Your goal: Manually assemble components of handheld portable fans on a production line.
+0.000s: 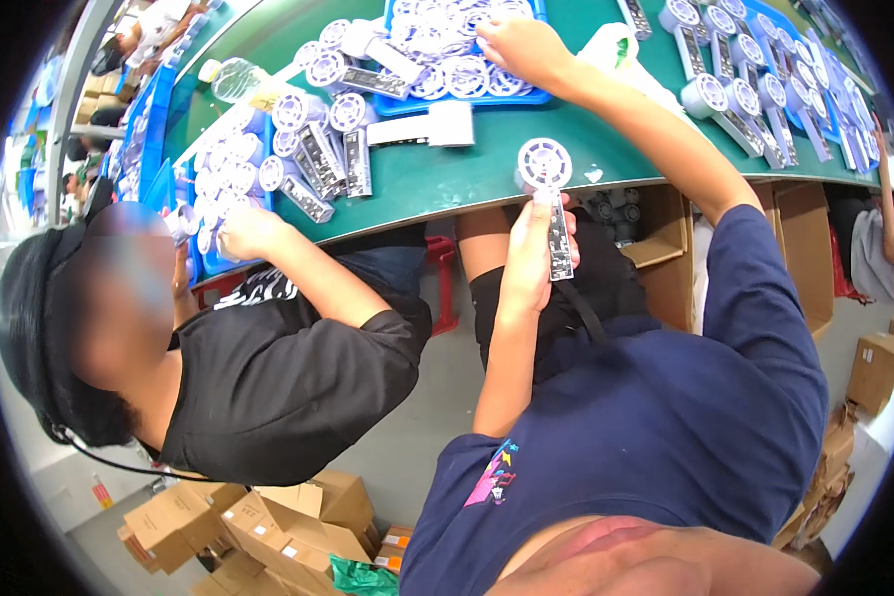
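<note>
My left hand is closed around the handle of a white handheld fan housing, held upright just off the table's near edge. Its round spoked head is at the top, and a dark circuit board shows along the handle. My right hand reaches over a blue tray heaped with white round spoked fan covers. Its fingers are curled down at the heap's right side; what they pinch, if anything, is hidden. Several more fan housings with bare boards lie left of the tray.
A co-worker in black sits at the left, one hand at another blue tray of white parts. A clear plastic bottle lies behind. Fan housings stand in rows at the right, beside a white plastic bag. Cardboard boxes are on the floor.
</note>
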The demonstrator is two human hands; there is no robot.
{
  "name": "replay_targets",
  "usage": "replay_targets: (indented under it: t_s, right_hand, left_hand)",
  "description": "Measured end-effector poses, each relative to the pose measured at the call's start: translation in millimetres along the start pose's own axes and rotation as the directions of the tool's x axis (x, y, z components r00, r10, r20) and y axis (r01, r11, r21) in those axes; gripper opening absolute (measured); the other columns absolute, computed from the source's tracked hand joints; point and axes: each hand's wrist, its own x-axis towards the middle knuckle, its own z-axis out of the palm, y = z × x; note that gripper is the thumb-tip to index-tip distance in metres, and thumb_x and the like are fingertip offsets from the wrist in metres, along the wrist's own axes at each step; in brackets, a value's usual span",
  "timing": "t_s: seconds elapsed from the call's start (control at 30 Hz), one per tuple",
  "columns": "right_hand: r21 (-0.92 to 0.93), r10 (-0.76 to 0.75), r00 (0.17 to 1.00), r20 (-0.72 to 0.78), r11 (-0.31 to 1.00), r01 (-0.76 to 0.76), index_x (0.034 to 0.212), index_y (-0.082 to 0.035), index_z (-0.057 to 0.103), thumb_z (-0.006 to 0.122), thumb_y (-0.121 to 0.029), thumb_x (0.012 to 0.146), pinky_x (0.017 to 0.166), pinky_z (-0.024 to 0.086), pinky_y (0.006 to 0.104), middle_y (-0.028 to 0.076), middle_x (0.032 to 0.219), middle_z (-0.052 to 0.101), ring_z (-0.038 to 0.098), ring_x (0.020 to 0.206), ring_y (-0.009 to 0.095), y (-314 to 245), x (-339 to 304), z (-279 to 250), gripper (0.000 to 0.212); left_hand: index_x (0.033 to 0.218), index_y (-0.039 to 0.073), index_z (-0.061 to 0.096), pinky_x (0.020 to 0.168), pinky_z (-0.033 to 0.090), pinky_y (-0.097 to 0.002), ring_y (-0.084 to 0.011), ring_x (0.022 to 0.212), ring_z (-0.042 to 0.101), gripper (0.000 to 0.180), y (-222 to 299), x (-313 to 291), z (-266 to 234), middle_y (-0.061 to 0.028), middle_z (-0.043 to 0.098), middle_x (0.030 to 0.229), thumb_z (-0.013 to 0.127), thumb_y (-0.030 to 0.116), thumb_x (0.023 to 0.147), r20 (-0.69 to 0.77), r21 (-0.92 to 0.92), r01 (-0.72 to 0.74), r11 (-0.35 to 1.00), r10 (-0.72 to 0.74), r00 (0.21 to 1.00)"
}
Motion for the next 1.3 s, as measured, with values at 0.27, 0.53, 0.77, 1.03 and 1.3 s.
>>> replay_targets:
  t_s: [0.27, 0.53, 0.77, 1.03, 1.3]
  right_hand:
    - [0.562, 0.338, 0.941, -0.008, 0.78, -0.276, 0.106, -0.008, 0.072, 0.072, -0.027, 0.09, 0.067, 0.053, 0.0305, 0.008, 0.092, 0.074, 0.069, 0.073, 0.019, -50.8, -60.1, -125.4, 0.025]
    - [0.632, 0.315, 0.949, -0.005, 0.736, -0.241, 0.109, -0.004, 0.073, 0.076, -0.01, 0.085, 0.078, 0.053, 0.0304, 0.009, 0.102, 0.073, 0.067, 0.087, 0.019, -95.7, -123.4, -141.9, 0.025]
    - [0.653, 0.441, 0.896, 0.05, 0.664, -0.364, 0.111, -0.005, 0.073, 0.075, -0.009, 0.087, 0.077, 0.054, 0.0294, 0.011, 0.105, 0.072, 0.067, 0.084, 0.017, -105.0, -139.6, -133.9, 0.024]
    - [0.686, 0.518, 0.853, 0.061, 0.599, -0.412, 0.114, -0.006, 0.073, 0.074, -0.011, 0.089, 0.077, 0.054, 0.0294, 0.014, 0.11, 0.071, 0.068, 0.085, 0.017, -113.6, -146.8, -126.8, 0.026]
    - [0.65, 0.507, 0.86, 0.058, 0.635, -0.418, 0.111, -0.006, 0.073, 0.074, -0.01, 0.088, 0.077, 0.054, 0.0301, 0.012, 0.11, 0.071, 0.069, 0.087, 0.018, -114.5, -152.0, -126.0, 0.023]
  left_hand:
    - [0.118, -0.001, 0.053, 0.05, 0.051, -0.0282, -0.0131, 0.057, 0.059, 0.043, 4.4, 4.9, 19.8, -0.0049, 0.06, 0.082, 0.051, 0.04, 0.105, -0.106, -0.049, -0.105, 0.993, 0.099, 0.989]
    - [0.11, 0.003, 0.053, 0.049, 0.05, -0.0237, -0.0103, 0.056, 0.059, 0.038, 3.3, 4.0, 45.4, -0.0034, 0.058, 0.081, 0.052, 0.041, 0.104, -0.114, 0.064, -0.149, 0.987, 0.155, 0.981]
    - [0.106, 0.004, 0.054, 0.05, 0.05, -0.0224, -0.0089, 0.056, 0.058, 0.037, -11.1, 4.3, 45.9, -0.0019, 0.055, 0.081, 0.053, 0.04, 0.104, -0.19, 0.192, -0.142, 0.971, 0.179, 0.965]
    - [0.106, 0.003, 0.054, 0.051, 0.051, -0.0221, -0.0087, 0.057, 0.057, 0.036, -16.2, 2.8, 44.3, -0.0019, 0.055, 0.082, 0.053, 0.039, 0.104, -0.206, 0.214, -0.174, 0.961, 0.218, 0.954]
    - [0.107, 0.002, 0.054, 0.051, 0.05, -0.0223, -0.0092, 0.057, 0.057, 0.038, -23.4, 4.2, 38.7, -0.0025, 0.055, 0.082, 0.053, 0.039, 0.104, -0.207, 0.228, -0.165, 0.959, 0.214, 0.955]
